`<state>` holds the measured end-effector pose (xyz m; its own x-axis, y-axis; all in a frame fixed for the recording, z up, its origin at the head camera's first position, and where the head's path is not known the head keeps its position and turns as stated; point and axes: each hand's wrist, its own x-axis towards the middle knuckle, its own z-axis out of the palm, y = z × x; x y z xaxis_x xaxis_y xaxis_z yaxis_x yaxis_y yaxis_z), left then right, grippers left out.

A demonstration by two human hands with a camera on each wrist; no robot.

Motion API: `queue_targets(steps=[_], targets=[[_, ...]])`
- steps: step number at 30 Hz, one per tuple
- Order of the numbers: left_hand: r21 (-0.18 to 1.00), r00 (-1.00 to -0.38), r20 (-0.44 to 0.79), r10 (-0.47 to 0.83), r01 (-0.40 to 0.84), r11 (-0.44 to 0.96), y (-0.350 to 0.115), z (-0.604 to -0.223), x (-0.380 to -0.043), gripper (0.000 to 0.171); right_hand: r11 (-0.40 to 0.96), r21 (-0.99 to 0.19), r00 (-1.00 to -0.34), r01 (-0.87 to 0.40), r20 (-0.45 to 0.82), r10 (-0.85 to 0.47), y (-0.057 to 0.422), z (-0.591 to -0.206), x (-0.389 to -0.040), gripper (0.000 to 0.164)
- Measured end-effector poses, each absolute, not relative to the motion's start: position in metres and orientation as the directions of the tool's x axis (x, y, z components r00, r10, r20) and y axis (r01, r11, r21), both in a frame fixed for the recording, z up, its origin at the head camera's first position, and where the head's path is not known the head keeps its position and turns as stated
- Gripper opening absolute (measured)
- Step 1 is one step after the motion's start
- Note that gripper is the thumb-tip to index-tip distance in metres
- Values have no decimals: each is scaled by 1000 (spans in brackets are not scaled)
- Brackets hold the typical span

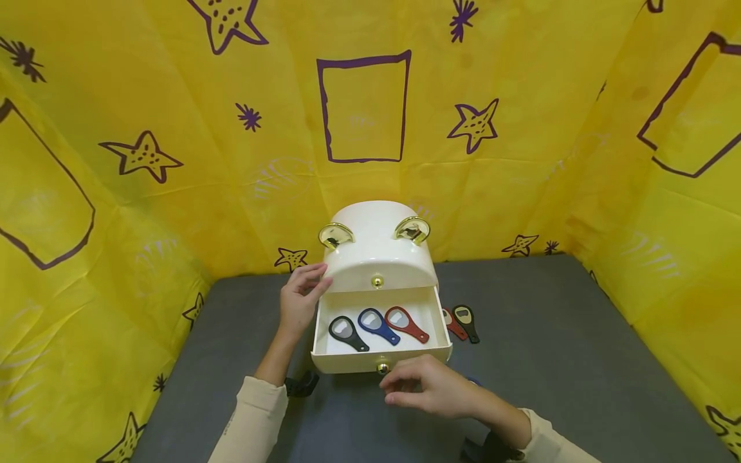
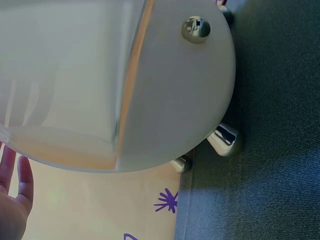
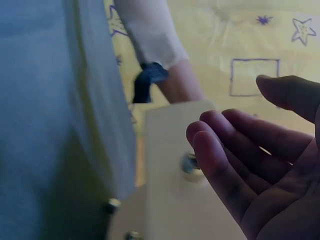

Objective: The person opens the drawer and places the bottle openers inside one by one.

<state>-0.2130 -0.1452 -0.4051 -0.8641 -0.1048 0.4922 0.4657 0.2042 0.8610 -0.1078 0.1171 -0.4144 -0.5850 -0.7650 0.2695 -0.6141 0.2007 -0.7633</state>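
A white rounded drawer box (image 1: 376, 247) stands on the table with its lower drawer (image 1: 347, 364) pulled out. Inside lie three bottle openers: a black one (image 1: 357, 342), a blue one (image 1: 388, 332) and a red one (image 1: 415, 330). My left hand (image 1: 296, 305) rests at the box's left side, fingers extended; whether they touch it is hard to tell. Just right of the drawer's gold knob (image 1: 383, 368) hovers my right hand (image 1: 431, 386), its fingers loosely bent and the thumb apart. It holds nothing, as the right wrist view shows.
Right of the drawer, a red opener (image 1: 455, 326) and a black opener (image 1: 466, 321) lie on the grey table (image 1: 544, 360). A blue edge (image 1: 473, 381) peeks out behind my right hand. Two gold-rimmed round pieces (image 1: 413, 229) top the box. Yellow cloth walls (image 1: 370, 186) surround the table.
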Motion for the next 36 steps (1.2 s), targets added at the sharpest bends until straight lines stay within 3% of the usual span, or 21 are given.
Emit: queue_targets(steps=[4, 9, 14, 19, 36], targets=[[861, -864, 493, -102, 468, 200, -145, -406, -213, 25, 217, -832, -631, -510, 190, -752, 113, -432, -104, 20], [862, -864, 493, -104, 469, 191, -145, -407, -214, 25, 169, -952, -729, -254, 73, -680, 106, -457, -101, 31], [864, -864, 491, -108, 468, 185, -145, -408, -215, 25, 116, -986, -806, -121, 30, -591, 98, -471, -98, 41], [872, -871, 478, -113, 456, 179, -146, -408, -216, 25, 32, -999, -860, -4, -13, -510, 85, -474, -95, 40], [885, -887, 449, -106, 425, 190, -145, -400, -214, 26, -55, -996, -924, 64, -38, -381, 74, -472, -98, 42]])
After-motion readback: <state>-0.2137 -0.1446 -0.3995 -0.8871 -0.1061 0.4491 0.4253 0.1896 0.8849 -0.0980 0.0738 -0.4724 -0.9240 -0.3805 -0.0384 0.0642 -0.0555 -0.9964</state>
